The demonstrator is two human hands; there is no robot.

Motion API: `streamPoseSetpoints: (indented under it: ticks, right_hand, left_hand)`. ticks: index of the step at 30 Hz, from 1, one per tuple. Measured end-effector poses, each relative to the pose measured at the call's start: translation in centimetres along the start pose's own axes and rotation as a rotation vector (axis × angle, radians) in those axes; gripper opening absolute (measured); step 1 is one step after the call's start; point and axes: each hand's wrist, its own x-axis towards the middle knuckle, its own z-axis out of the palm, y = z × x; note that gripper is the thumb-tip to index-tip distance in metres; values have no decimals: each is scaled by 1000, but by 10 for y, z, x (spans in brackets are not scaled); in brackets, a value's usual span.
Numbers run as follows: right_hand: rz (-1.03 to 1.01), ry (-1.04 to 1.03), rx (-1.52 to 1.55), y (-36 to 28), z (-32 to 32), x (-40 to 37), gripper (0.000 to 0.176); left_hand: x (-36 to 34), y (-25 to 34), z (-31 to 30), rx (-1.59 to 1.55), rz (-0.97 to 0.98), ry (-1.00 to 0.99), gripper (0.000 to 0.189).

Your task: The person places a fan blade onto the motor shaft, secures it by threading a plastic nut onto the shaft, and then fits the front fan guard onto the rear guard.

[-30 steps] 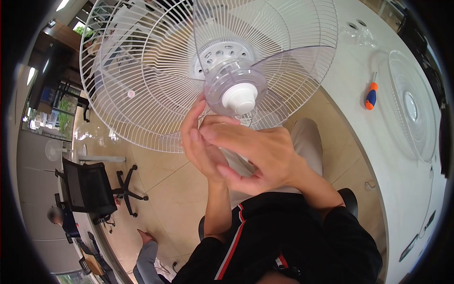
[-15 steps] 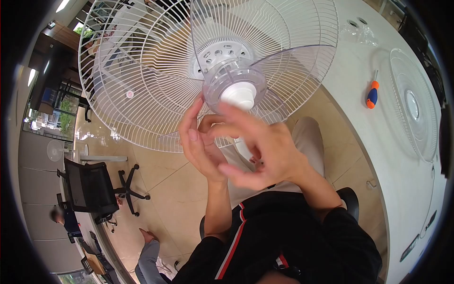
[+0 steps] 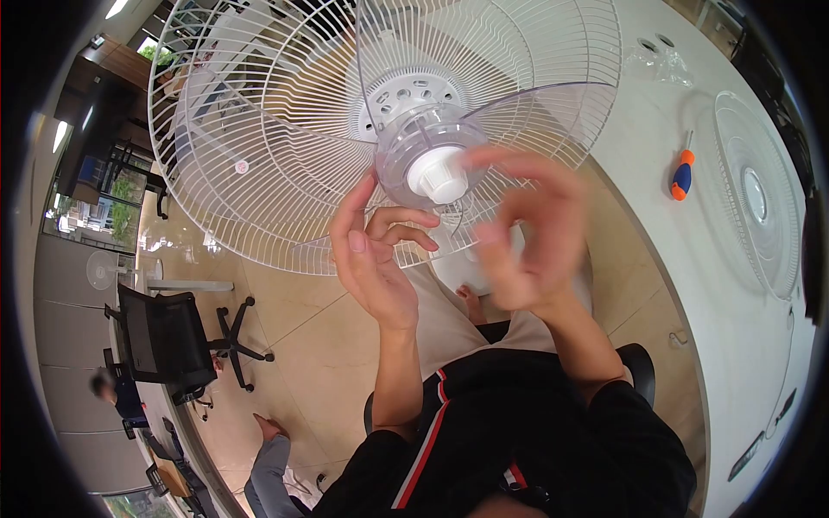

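A white standing fan faces me, its wire rear grille (image 3: 259,198) behind clear plastic blades (image 3: 540,112). At the centre, a white ribbed blade nut (image 3: 440,177) sits on the clear hub (image 3: 394,160). My left hand (image 3: 377,268) is below and left of the nut, fingers apart, with the index fingertip at the hub's edge; whether it touches cannot be made out. Blurred by motion, my right hand (image 3: 544,229) is on the right, index finger stretched towards the nut and thumb apart. Nothing shows in either hand.
On the white table (image 3: 656,173) at right lie an orange and blue screwdriver (image 3: 682,177), the front grille (image 3: 756,194) and a clear plastic bag (image 3: 661,65). An office chair (image 3: 164,337) stands at left. Another person's leg (image 3: 269,462) shows at lower left.
My right hand has moved right, away from my left hand, uncovering more of the blade nut. My left hand has stayed nearly in place. The view has shifted slightly.
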Motion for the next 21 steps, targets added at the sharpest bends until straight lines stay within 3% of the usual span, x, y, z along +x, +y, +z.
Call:
streamPoseSetpoints:
  ticks: [2,3,7,9,11,14,17,21]
  right_hand:
    - [-36,-201,-42,2,-4,2,53]
    - [-97,-201,0,4,-5,4,53]
    - [42,173,208,4,-2,-1,26]
    - [260,200,321,5,-6,0,21]
    - [619,3,459,5,-20,1,30]
    - [869,-223,747,7,-14,4,55]
    - [1023,-419,1048,10,-7,9,73]
    - [1001,-458,1413,16,13,7,75]
  left_hand:
    - [0,-1,-1,-23,9,2,55]
    - [0,0,-2,-26,12,4,54]
    - [1,3,-6,-12,-7,-17,52]
    - [1,5,-3,19,-22,-15,53]
    - [1,4,0,31,-31,-13,54]
    - [0,3,0,34,-37,-17,54]
    - [1,8,-4,44,-44,-12,53]
    - [0,11,-2,70,-59,45,52]
